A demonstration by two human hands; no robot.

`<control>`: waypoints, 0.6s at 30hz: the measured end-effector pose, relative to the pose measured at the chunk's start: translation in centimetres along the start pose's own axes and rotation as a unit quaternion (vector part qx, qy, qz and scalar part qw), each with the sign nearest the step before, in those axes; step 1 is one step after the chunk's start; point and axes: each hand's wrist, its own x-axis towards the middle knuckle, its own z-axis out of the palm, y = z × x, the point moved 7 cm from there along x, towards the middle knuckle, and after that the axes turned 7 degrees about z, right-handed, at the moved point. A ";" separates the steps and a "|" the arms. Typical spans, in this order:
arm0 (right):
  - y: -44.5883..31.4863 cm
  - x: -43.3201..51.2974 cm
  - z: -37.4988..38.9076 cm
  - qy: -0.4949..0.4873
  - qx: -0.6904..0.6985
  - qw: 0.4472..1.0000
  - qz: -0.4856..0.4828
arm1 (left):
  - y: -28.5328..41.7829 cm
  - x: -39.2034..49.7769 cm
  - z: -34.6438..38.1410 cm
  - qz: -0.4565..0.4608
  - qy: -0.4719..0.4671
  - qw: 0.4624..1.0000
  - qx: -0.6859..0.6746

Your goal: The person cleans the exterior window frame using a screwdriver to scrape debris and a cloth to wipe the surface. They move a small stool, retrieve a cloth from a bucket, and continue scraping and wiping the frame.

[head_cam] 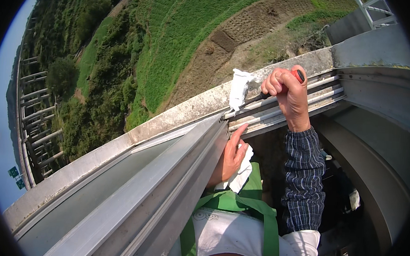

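Observation:
My right hand [287, 92] is closed round the red and black handle of a tool [298, 76], probably a screwdriver. Its dark shaft slants down-left to the sliding window's track [262, 112], and the tip lies under or behind a white cloth [238, 89] on the outer sill. Beside the lower end of the aluminium window frame [190, 141], my left hand [232, 157] has its index finger extended to the inner edge of the track. Another white cloth [243, 169] hangs by the left palm; whether the fingers grip it cannot be told.
A weathered concrete ledge [188, 107] runs outside the window, with green fields [171, 38] far below. Glass fills the left sash [82, 177]. A grey wall or frame [376, 82] stands at the right. The green apron [269, 220] covers my front.

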 end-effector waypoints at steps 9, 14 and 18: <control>-3.6 1.0 -1.8 0.029 -0.038 0.999 0.015 | 1.4 -0.3 -0.6 0.011 -0.014 1.000 0.021; -4.4 0.8 -3.2 0.010 -0.052 0.998 0.028 | 5.2 2.4 1.4 0.114 0.048 0.992 0.019; -4.6 -0.1 -2.8 -0.006 -0.033 0.999 -0.025 | 4.2 7.0 2.1 0.052 0.084 0.995 0.029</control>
